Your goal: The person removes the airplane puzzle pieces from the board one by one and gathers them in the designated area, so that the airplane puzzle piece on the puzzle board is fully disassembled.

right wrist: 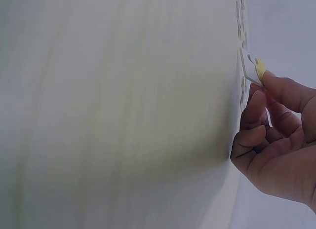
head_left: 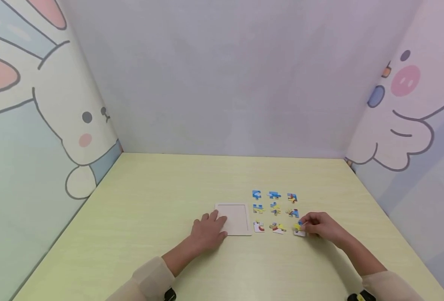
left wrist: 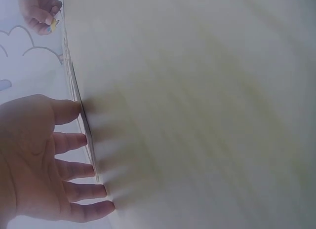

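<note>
My left hand [head_left: 208, 232] rests with spread, straight fingers on the left part of a pale square puzzle frame [head_left: 238, 221]; in the left wrist view its fingertips [left wrist: 101, 190] touch the frame and the tabletop. Between thumb and fingers my right hand [head_left: 322, 226] pinches a jigsaw puzzle piece [head_left: 300, 232] coloured white, yellow and blue. In the right wrist view that piece [right wrist: 253, 70] is tilted, one edge near the tabletop. Other puzzle pieces [head_left: 275, 208] lie in rows between the frame and my right hand, blue ones at the back, white and red ones in front.
The light wooden table [head_left: 139, 200] reaches back to a plain grey wall [head_left: 225, 83]. Side panels carry a cartoon rabbit [head_left: 71, 113] on the left and a cartoon pig [head_left: 406, 96] on the right.
</note>
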The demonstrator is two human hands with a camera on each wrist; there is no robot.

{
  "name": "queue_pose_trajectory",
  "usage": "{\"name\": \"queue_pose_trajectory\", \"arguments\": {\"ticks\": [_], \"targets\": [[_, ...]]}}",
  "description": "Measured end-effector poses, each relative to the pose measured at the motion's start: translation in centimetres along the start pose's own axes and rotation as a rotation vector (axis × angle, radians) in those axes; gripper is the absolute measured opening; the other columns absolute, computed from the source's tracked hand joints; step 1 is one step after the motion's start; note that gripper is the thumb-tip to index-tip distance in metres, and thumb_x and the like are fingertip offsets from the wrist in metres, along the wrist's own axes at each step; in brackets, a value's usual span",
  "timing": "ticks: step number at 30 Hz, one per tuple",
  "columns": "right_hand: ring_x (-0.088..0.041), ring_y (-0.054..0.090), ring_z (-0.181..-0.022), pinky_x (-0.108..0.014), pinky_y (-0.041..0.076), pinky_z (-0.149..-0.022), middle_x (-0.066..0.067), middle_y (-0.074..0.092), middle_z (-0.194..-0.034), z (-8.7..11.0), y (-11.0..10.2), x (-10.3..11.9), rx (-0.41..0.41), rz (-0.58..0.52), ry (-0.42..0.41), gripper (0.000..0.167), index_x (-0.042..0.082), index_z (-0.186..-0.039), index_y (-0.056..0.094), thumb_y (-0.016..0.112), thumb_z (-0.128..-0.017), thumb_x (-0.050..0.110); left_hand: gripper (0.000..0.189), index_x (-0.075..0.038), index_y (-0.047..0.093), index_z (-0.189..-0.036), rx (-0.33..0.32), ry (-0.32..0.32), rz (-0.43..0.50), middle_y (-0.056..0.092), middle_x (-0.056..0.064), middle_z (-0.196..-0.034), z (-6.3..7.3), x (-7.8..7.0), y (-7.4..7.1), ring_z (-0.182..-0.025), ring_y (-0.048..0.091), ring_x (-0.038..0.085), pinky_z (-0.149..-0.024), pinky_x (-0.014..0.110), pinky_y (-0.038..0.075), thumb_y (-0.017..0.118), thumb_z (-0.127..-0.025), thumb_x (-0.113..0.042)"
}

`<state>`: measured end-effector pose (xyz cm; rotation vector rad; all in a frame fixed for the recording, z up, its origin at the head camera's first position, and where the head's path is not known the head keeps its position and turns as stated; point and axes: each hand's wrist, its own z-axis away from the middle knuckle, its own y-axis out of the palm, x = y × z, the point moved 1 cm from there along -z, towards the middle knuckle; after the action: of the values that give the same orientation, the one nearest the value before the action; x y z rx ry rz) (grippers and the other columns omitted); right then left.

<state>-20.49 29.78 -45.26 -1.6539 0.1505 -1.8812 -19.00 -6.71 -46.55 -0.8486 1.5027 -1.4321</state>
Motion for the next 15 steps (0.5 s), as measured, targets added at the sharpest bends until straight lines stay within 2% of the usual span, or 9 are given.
{"name": "queue_pose_trajectory", "arguments": {"ticks": [15], "targets": [[-0.019, 0.049, -0.062, -0.028, 0.042, -0.055, -0.005, 0.056, -0.075, -1.7, 0.1, -0.8, -0.04, 0.132, 0.011, 0.015, -0.002, -0.094, 0.062, 0.065, -0.086, 0.01, 0.038, -0.012, 0.057, -0.123, -0.038, 0.031, 0.064, 0.048, 0.013, -0.126, 0.0, 0.3, -0.2, -0.106, 0.048, 0.033, -0.073, 0.048, 0.043, 0.059, -0.09, -0.032]]}}
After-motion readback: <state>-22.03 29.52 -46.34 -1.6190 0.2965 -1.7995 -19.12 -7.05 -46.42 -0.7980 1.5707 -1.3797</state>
